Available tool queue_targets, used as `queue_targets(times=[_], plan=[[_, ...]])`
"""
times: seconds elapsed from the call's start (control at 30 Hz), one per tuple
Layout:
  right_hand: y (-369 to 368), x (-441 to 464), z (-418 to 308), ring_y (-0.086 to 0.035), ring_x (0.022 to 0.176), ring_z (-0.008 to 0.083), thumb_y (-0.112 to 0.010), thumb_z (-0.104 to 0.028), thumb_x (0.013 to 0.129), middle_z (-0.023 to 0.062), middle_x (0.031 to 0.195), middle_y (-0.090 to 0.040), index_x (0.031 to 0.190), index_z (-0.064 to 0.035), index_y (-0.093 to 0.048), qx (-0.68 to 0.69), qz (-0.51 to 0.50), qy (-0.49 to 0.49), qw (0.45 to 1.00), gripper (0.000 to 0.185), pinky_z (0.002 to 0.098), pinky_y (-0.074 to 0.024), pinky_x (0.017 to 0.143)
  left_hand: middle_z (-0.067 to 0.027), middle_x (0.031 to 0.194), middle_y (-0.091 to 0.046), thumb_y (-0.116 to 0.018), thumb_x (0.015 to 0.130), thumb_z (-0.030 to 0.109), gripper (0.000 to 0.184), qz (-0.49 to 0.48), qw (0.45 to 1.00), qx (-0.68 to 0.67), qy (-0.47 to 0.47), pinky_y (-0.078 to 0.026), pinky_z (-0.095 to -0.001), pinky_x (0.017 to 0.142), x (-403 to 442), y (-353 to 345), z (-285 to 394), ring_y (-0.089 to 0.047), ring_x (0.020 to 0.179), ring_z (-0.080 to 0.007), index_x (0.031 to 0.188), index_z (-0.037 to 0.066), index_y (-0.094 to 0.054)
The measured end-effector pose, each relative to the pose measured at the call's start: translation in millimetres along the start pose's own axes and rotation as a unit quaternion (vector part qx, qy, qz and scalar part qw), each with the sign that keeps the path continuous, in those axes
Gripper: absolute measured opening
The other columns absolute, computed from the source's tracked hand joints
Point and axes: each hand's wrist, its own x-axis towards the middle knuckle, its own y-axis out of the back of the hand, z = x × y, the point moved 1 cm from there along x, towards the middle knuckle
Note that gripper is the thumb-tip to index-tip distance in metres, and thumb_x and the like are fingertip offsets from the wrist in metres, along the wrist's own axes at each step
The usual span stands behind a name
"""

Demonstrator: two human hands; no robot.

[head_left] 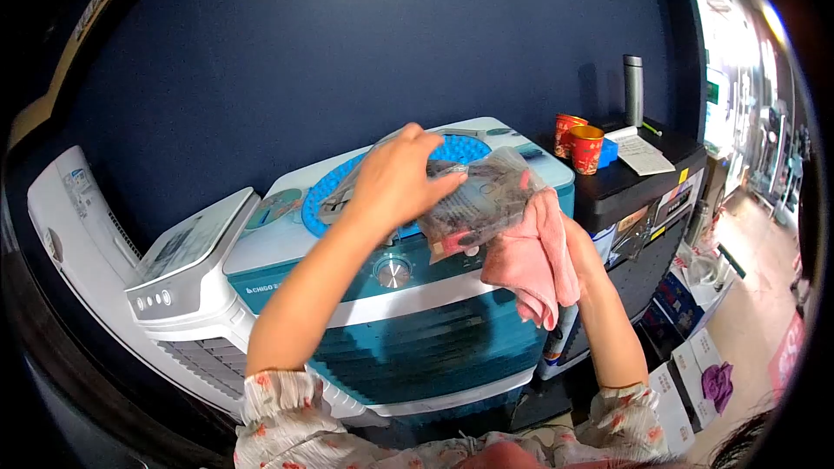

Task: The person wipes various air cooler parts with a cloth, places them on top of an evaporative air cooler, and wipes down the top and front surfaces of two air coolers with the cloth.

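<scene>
My left hand (401, 175) is over the top of a teal and white appliance (417, 356), thumb and fingers apart, with the thumb tip at the edge of a clear plastic bag (482, 200). Dark contents and some red bits show inside the bag. A pink cloth (534, 260) hangs from my right hand (575, 247), whose fingers are mostly hidden behind the cloth and bag. Beneath the bag and my left hand lies a blue textured ring (323, 195) on the appliance's top.
A smaller white appliance (195, 243) and a tall white unit (65, 226) stand left. On the black shelf (608, 195) at right are red cups (586, 152), a grey bottle (633, 91) and a notepad (641, 156). A purple cloth (718, 385) lies on boxes lower right.
</scene>
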Motion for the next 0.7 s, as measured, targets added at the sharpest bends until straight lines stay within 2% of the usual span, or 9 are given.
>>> queue_targets(times=[0.07,0.17,0.27,0.33,0.4,0.43,0.53,0.57,0.7], plan=[[-9,-5,-3,-0.057,0.095,0.0185,-0.047,-0.024,0.092,0.0107,0.108,-0.058,0.113,-0.0001,-0.05,-0.036,-0.003,0.02,0.999,0.032,0.0306,-0.0466,0.085,-0.0179,0.086,-0.062,-0.061,0.076,0.04,0.037,0.028,0.996,0.052,-0.069,-0.046,-0.0424,0.071,17,-28,-27,-0.059,0.081,-0.033,0.085,0.005,-0.065],[-18,-5,-5,-0.057,0.096,0.0163,-0.046,-0.025,0.092,0.0095,0.108,-0.057,0.117,0.0002,-0.048,-0.08,-0.004,0.059,0.995,0.035,0.0288,-0.0462,0.084,-0.0186,0.088,-0.063,-0.054,0.081,0.036,0.037,-0.214,0.976,0.029,-0.035,-0.047,-0.0404,0.073,37,-26,-32,-0.06,0.081,-0.0334,0.092,0.002,-0.063],[-22,-3,-10,-0.057,0.096,0.0139,-0.044,-0.028,0.094,0.0082,0.109,-0.057,0.12,0.0002,-0.047,-0.118,-0.021,0.091,0.989,0.039,0.0267,-0.0459,0.083,-0.0159,0.088,-0.063,-0.048,0.085,0.029,0.032,-0.167,0.984,0.039,0.056,-0.049,-0.0364,0.073,54,-3,-52,-0.062,0.079,-0.0292,0.095,0.001,-0.061],[-31,1,-19,-0.057,0.095,0.0142,-0.043,-0.028,0.094,0.0084,0.108,-0.058,0.119,0.0,-0.048,-0.143,-0.027,0.109,0.983,0.038,0.0266,-0.0464,0.082,-0.0133,0.087,-0.062,-0.042,0.088,0.021,0.029,-0.125,0.966,-0.161,0.159,-0.051,-0.0309,0.071,53,14,-81,-0.063,0.078,-0.0223,0.1,-0.001,-0.058],[-31,16,-26,-0.059,0.089,0.0152,-0.04,-0.026,0.095,0.0093,0.102,-0.06,0.111,-0.0009,-0.05,-0.148,-0.006,0.103,0.984,0.031,0.0271,-0.0483,0.078,-0.0121,0.091,-0.06,-0.038,0.09,0.017,0.029,-0.016,0.905,-0.355,0.233,-0.051,-0.0265,0.069,43,24,-100,-0.062,0.08,-0.0165,0.104,-0.002,-0.055],[-35,24,-30,-0.059,0.088,0.0154,-0.039,-0.025,0.095,0.0095,0.1,-0.06,0.109,-0.0012,-0.051,-0.149,-0.009,0.107,0.983,0.03,0.0274,-0.0488,0.077,-0.0142,0.099,-0.059,-0.035,0.092,0.016,0.032,0.012,0.888,-0.387,0.247,-0.052,-0.0278,0.073,36,35,-98,-0.062,0.084,-0.0184,0.11,-0.004,-0.051],[-45,53,-45,-0.061,0.082,0.0173,-0.037,-0.024,0.095,0.0115,0.094,-0.061,0.103,-0.0004,-0.051,-0.211,0.029,0.113,0.97,0.028,0.03,-0.0509,0.073,-0.0163,0.102,-0.057,-0.033,0.092,0.017,0.035,0.086,0.823,-0.495,0.264,-0.052,-0.0289,0.079,18,50,-97,-0.061,0.091,-0.0197,0.115,-0.006,-0.047],[-48,66,-48,-0.062,0.079,0.0184,-0.036,-0.023,0.095,0.0121,0.092,-0.061,0.102,-0.0003,-0.051,-0.206,0.028,0.109,0.972,0.028,0.031,-0.0518,0.07,-0.0194,0.106,-0.055,-0.031,0.092,0.015,0.037,0.087,0.816,-0.519,0.237,-0.051,-0.0309,0.085,12,51,-105,-0.059,0.098,-0.0229,0.118,-0.008,-0.043],[-56,115,-62,-0.063,0.067,0.0233,-0.035,-0.02,0.094,0.0142,0.083,-0.062,0.096,0.0,-0.055,-0.247,0.029,0.064,0.966,0.029,0.0362,-0.0537,0.058,-0.0208,0.112,-0.053,-0.031,0.088,0.011,0.036,0.12,0.762,-0.603,0.202,-0.049,-0.0347,0.088,-12,52,-107,-0.058,0.1,-0.026,0.116,-0.007,-0.046]])
